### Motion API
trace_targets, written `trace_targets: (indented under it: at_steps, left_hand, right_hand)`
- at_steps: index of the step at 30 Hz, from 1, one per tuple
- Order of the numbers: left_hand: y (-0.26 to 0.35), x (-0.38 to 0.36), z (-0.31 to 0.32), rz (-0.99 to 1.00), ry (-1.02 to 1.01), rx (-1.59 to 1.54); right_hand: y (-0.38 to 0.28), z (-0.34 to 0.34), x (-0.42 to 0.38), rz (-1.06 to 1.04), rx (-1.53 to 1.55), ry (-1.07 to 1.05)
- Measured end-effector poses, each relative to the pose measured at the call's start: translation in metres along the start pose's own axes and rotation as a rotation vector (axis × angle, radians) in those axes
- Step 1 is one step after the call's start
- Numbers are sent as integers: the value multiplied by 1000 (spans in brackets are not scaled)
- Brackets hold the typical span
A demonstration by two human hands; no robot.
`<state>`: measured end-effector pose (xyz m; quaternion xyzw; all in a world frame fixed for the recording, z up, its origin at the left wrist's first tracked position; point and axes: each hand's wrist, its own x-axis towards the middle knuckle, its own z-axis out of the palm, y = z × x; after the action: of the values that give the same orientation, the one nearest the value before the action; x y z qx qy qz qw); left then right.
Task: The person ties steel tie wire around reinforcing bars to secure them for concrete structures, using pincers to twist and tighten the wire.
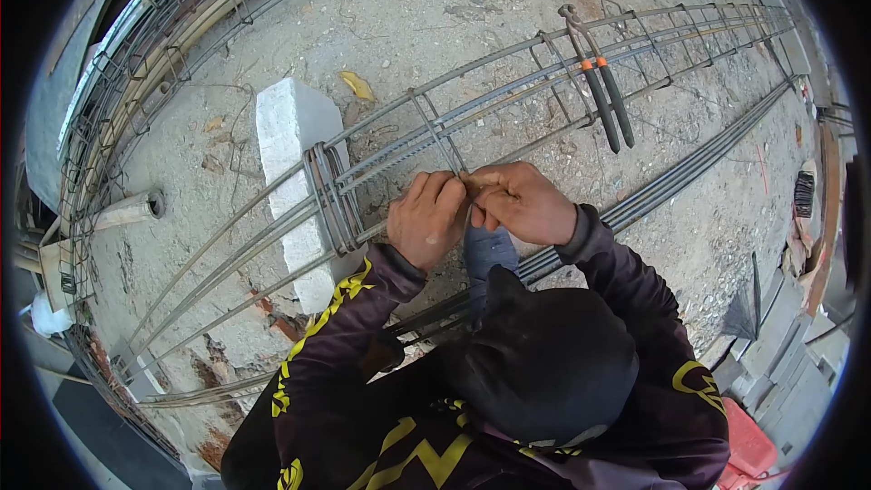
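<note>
A long rebar cage [494,95] runs across the ground in front of me, its bars crossed by square stirrups. My left hand [426,218] and my right hand [526,204] meet at the near lower corner of one stirrup [435,132], fingertips pinched close together. What they pinch is too small and covered to make out. Left of my left hand, several stirrups [331,200] are bunched around the bars. To the right, end-cutting pincers [599,82] with black and orange handles rest across the cage, untouched.
A white concrete block [295,163] supports the cage at the left. Loose bars [689,159] lie along the near side. More rebar cages [145,63] are stacked at far left, near a pipe [127,210]. A red plastic object [748,445] sits at lower right.
</note>
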<state>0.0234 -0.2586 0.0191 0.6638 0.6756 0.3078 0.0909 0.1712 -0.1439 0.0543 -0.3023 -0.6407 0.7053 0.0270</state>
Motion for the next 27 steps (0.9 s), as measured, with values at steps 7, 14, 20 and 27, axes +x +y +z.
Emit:
trace_targets:
  at_steps: [7,14,20,27]
  left_hand:
    - [0,0,0,-11,8,-3]
    - [2,-1,11,-11,43,-13]
    - [2,-5,14,-61,43,45]
    - [-24,4,21,-45,-65,153]
  right_hand:
    - [-8,-31,24,-96,-178,-195]
    - [13,-31,21,-394,-525,49]
    - [22,-36,42,-632,-900,266]
    - [59,-31,126,-177,-1085,-207]
